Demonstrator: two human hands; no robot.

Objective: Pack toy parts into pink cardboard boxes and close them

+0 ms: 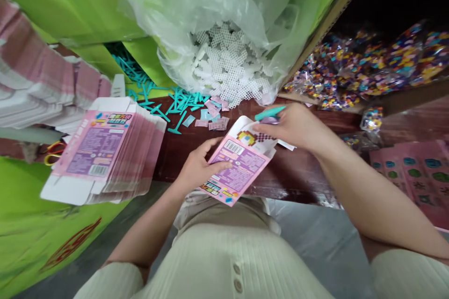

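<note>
My left hand (201,163) is closed round a flat pink and purple cardboard box (240,168), its thumb on the printed face. The box tilts over the table's front edge with its top flap open. At that opening, my right hand (293,126) is closed on a teal plastic tool (270,113). Something small and purple (269,120) shows beside its fingers; I cannot tell what it is. A white card with a pixel pattern (257,138) stands partly inside the box, touching or close to the right fingertips.
Flattened boxes (101,149) lie stacked on the left. Teal tools (185,103) and small sachets (213,114) are scattered ahead, before a plastic bag of white pegboards (231,65). Bags of colourful beads (351,70) fill a carton at right, near pink printed sheets (414,168). Yellow-handled scissors (54,153) lie far left.
</note>
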